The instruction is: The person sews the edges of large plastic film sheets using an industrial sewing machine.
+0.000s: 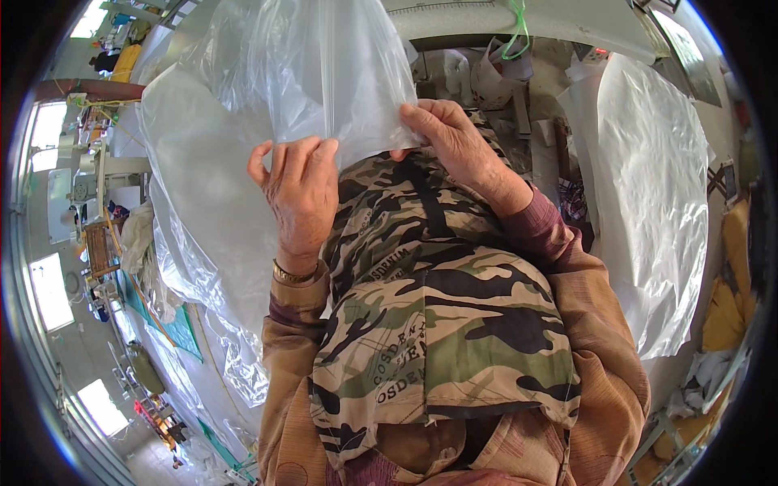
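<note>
A clear plastic bag [324,69] hangs over the bench in front of me, with lengthwise folds down its middle. My right hand [458,146] is closed on the bag's near right edge, thumb on top and some fingers underneath. At the near edge, left of the middle folds, my left hand [300,186] pinches the plastic between curled fingers, which partly hide the grip. A wide pile of clear plastic [207,194] lies under and left of my left hand. My camouflage apron [454,300] covers my lap just below both hands.
To the right lies a stack of whitish plastic sheets [648,202]. Ahead is a pale machine bed or table edge [559,23], with a green string loop [516,32] hanging from it. A white container [496,77] stands below. Yellow-brown material [724,316] sits at far right.
</note>
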`<state>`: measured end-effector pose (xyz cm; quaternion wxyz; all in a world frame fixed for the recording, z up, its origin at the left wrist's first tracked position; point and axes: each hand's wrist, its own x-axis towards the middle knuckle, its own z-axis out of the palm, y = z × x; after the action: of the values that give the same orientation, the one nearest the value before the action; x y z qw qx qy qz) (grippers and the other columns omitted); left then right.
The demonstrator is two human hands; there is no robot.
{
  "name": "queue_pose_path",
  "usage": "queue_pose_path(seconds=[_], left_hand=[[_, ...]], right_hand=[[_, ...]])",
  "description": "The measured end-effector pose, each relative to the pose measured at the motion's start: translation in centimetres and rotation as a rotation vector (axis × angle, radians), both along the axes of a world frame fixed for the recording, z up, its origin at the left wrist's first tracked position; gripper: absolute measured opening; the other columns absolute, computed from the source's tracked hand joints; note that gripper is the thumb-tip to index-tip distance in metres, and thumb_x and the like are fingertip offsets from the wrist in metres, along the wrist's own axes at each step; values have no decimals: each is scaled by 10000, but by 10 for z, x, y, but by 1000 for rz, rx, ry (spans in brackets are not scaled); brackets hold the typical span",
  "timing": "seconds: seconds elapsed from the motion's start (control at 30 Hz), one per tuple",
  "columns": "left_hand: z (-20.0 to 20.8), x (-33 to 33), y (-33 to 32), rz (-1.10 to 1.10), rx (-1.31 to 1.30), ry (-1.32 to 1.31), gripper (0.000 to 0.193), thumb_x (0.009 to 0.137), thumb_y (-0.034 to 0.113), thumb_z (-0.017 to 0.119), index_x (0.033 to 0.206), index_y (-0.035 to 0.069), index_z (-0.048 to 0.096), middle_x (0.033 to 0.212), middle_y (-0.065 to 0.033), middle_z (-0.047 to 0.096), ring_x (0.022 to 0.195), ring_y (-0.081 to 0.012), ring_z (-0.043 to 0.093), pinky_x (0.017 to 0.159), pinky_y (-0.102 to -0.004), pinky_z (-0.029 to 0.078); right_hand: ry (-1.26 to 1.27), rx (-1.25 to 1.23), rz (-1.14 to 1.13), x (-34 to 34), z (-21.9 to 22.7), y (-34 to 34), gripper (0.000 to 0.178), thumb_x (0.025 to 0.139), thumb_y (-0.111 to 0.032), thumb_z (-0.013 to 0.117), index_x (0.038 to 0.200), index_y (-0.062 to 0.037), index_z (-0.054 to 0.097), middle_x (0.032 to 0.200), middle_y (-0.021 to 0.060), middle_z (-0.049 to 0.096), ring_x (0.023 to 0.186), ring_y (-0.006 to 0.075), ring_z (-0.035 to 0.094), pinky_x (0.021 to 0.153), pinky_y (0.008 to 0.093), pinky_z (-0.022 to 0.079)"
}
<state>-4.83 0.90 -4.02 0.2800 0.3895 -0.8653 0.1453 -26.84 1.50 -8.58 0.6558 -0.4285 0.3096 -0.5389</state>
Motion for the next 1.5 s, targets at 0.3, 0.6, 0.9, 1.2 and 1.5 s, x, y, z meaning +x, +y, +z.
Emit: queue_pose_path(seconds=[0.3,0.6,0.9,1.2,1.5], left_hand=[[-4,14,9,-62,243,-149,173,785,47,674,955,71,655,915,-3,572,871,-182,574,1061,-472,261],[-10,-37,12,-210,144,188,334,792,167,776,1093,59,677,983,-26,586,867,-223,561,910,-413,368],[-12,-49,13,-192,36,105,200,784,128,778,974,93,723,904,7,557,816,-187,571,901,-387,399],[-24,-44,27,-427,161,216,232,807,210,784,953,55,689,772,-10,560,623,-208,554,643,-332,462],[-79,-74,17,-873,1745,1274,916,927,452,655,1552,37,129,1563,-88,248,1437,-209,269,1173,-402,242]], right_hand=[[12,53,-8,-1,-9,-1,410,1037,-303,520,978,85,636,835,55,653,767,130,690,696,226,549],[191,-112,-91,4,-10,-2,454,1050,-336,492,884,61,638,736,-11,583,695,47,527,609,240,467],[232,-142,-56,-3,-6,-1,555,1039,-415,492,766,53,612,668,-32,525,674,48,462,585,247,445],[285,18,-56,-8,5,11,419,995,-390,590,849,-1,646,724,-8,616,686,50,547,629,218,447],[405,-81,-212,-1,13,15,402,978,-278,615,742,46,646,566,19,574,533,67,487,486,265,410]])
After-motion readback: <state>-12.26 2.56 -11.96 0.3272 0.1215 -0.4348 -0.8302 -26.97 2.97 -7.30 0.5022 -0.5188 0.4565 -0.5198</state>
